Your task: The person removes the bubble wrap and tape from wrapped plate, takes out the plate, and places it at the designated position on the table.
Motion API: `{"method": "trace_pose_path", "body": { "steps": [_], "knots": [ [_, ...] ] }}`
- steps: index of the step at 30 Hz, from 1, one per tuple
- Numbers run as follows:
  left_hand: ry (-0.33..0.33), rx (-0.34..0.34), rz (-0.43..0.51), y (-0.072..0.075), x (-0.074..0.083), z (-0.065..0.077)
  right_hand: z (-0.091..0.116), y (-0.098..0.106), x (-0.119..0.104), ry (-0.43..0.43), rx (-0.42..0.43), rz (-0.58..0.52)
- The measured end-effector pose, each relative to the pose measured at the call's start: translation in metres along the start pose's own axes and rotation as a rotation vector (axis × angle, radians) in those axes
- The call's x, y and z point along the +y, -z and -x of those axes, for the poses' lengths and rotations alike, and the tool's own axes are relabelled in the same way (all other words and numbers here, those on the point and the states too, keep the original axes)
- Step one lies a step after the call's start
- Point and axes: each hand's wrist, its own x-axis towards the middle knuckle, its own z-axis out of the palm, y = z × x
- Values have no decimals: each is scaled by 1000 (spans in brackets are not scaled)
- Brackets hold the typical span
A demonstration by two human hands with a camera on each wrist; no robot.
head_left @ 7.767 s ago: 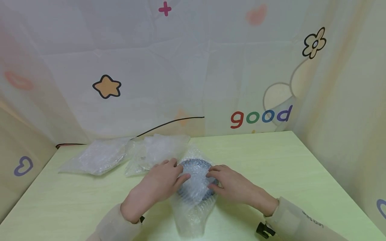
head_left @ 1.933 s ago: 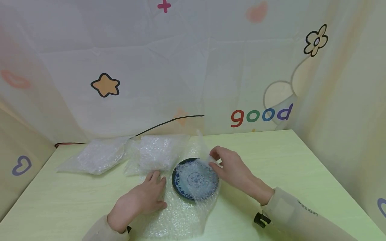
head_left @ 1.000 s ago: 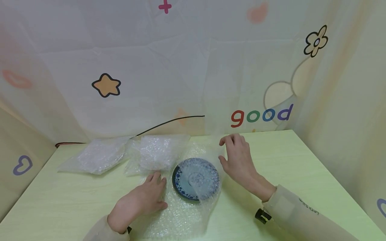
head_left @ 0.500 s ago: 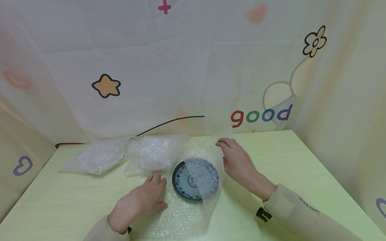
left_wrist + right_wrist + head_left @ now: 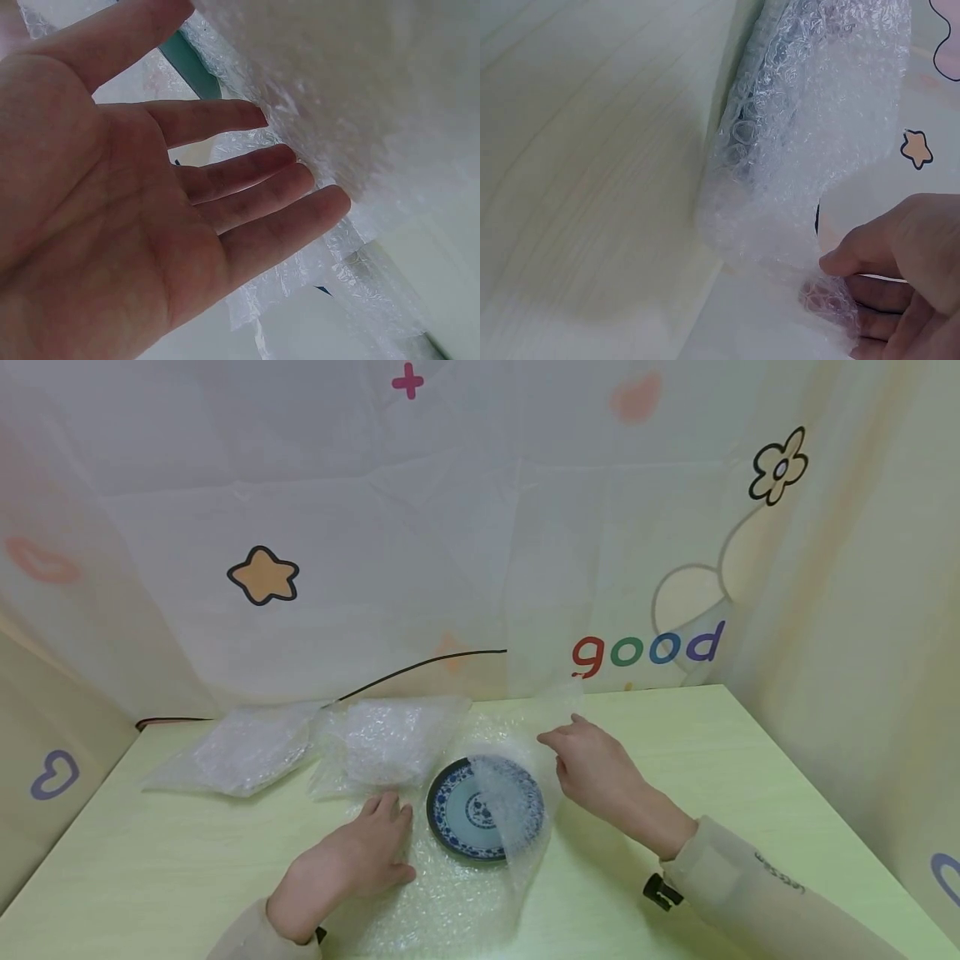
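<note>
A round blue-and-white patterned plate with a dark rim lies on a spread sheet of bubble wrap in the head view. One flap of the wrap still covers the plate's right part. My left hand rests on the sheet left of the plate, fingers extended; the left wrist view shows its palm and loosely spread fingers beside the wrap. Beyond the plate's right edge, my right hand holds the raised flap. In the right wrist view, thumb and fingers pinch the corner of the bubble wrap.
Two flat bubble-wrapped bundles lie along the back left of the pale table: a left bundle and a middle bundle close behind the plate. A printed curtain hangs at the back and sides.
The plate was wrapped under both hands; my left hand has moved left onto the opened sheet. My right hand has drawn the flap up and right, uncovering more of the plate.
</note>
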Motion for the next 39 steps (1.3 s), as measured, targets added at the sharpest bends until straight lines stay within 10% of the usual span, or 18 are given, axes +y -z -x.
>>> {"method": "trace_pose_path", "body": {
  "steps": [39],
  "knots": [
    [3, 5, -13, -2, -1, -1, 0, 6, 2, -23, -61, -288]
  ]
}}
